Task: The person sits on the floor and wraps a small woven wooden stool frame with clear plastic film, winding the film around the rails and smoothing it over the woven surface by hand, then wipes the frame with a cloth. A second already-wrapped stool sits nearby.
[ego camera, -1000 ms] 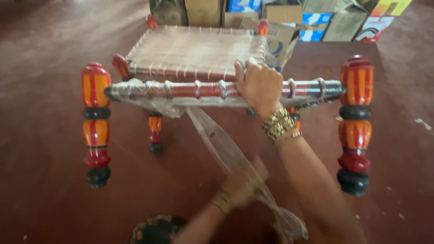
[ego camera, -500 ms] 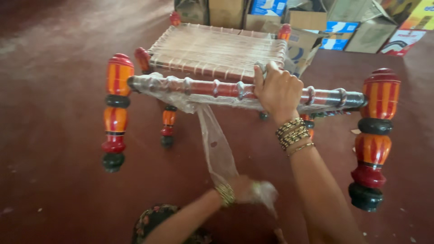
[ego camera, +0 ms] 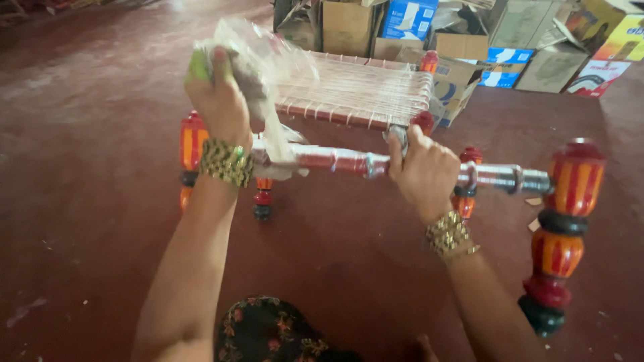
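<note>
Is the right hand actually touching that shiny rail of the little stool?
Touching. The head view shows the right hand closed around the wrapped rail, fingers curled over its top, with no gap between them.

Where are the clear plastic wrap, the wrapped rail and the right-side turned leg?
clear plastic wrap (ego camera: 268, 60), head view, on the bunched film above the left hand (ego camera: 218, 100).
wrapped rail (ego camera: 335, 161), head view, on the red stretch between the hands.
turned leg (ego camera: 567, 201), head view, on its orange upper bulb.
</note>
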